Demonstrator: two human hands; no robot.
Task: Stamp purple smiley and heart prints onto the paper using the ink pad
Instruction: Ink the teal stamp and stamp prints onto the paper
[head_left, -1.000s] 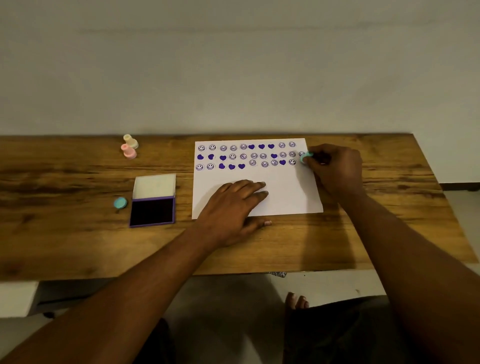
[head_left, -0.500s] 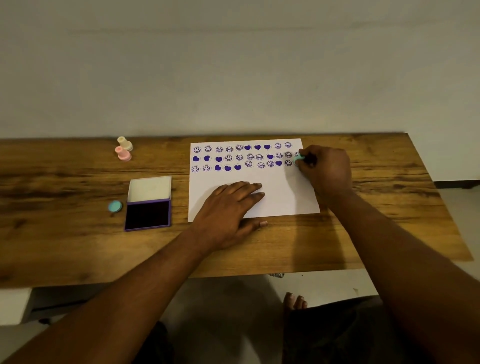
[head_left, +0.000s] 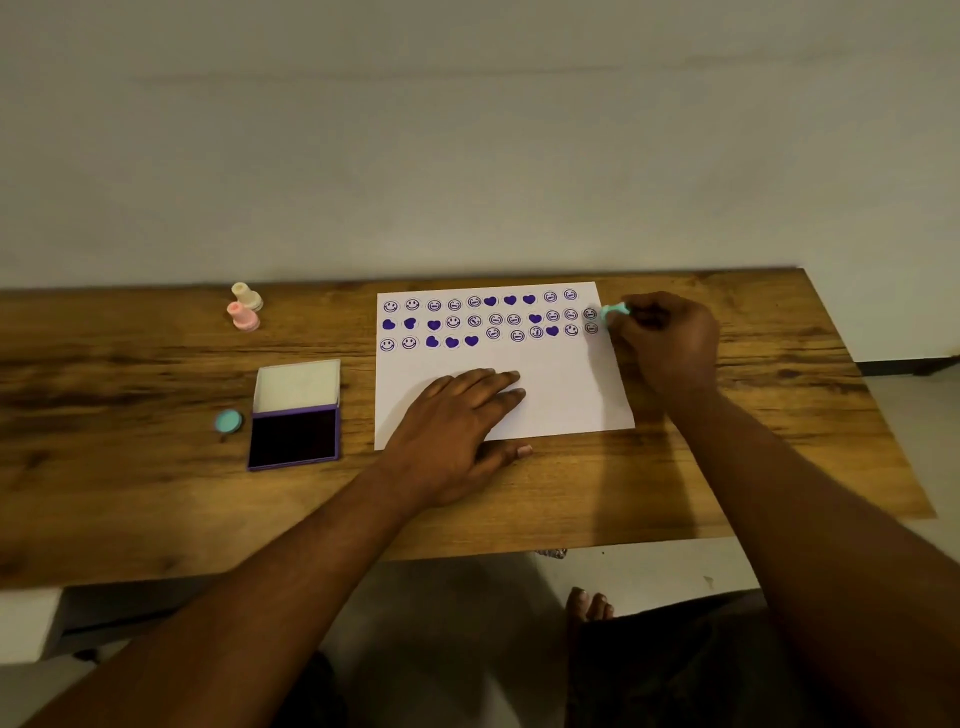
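the small teal plastic stamp (head_left: 615, 310) is mostly hidden inside the right hand (head_left: 670, 338). only its pale end pokes out past the curled fingers, at the right edge of the white sheet of paper (head_left: 561, 400), level with the second row of prints. that hand's grip is clamped on the stamp; whether the stamp's face touches the sheet cannot be told, and the spot is a little blurred.

the left hand (head_left: 457, 415) lies flat on the lower part of the paper, fingers straight and together, its grip apart, the thumb tip off the sheet on the brown wooden worktop (head_left: 130, 364).

three rows of purple smiley and heart prints (head_left: 491, 301) run along the paper's top; the faces are too small to read in detail.

the purple rectangular ink pad (head_left: 293, 436) sits open left of the paper, dark pad toward the person, white-lined lid (head_left: 297, 385) lying back. a round teal cap (head_left: 228, 421) lies just beside it. a pink stamp (head_left: 243, 316) and a cream stamp (head_left: 247, 296) stand touching near the far edge.

both forearms are cut off by the frame's lower edge.
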